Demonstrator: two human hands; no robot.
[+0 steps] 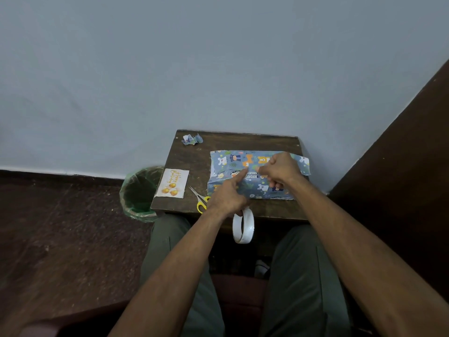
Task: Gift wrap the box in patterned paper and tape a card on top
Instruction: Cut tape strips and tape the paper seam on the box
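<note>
Pale blue-grey wall, dark floor; small dark wooden table [192, 161] set against the wall, person seated at it with knees under the near edge. Box [233, 183] lies on the right half of the table, wrapped in blue paper printed with cartoon animals (orange and white bears, green leaves); the paper's seam runs across the top face and a loose flap sticks out at the far right end. Left hand [228, 194] is over the near-left part of the box, index finger straight and pressing down on the seam near the box's middle, the other fingers curled around a roll of clear tape [243, 226] that hangs below the hand past the table's near edge. Right hand [281, 169] rests on the right part of the box top, fingers curled and pinching at the seam just right of the left index fingertip; what it pinches is too small to tell. Birthday card [173, 182], white with gold balloons, lies flat at the table's left edge, well apart from the box. Yellow-handled scissors [200, 199] lie between card and box. Crumpled paper scrap [192, 139] at the far-left corner. Green-lined waste bin [139, 193] stands on the floor, left of the table; contents cannot be made out.
</note>
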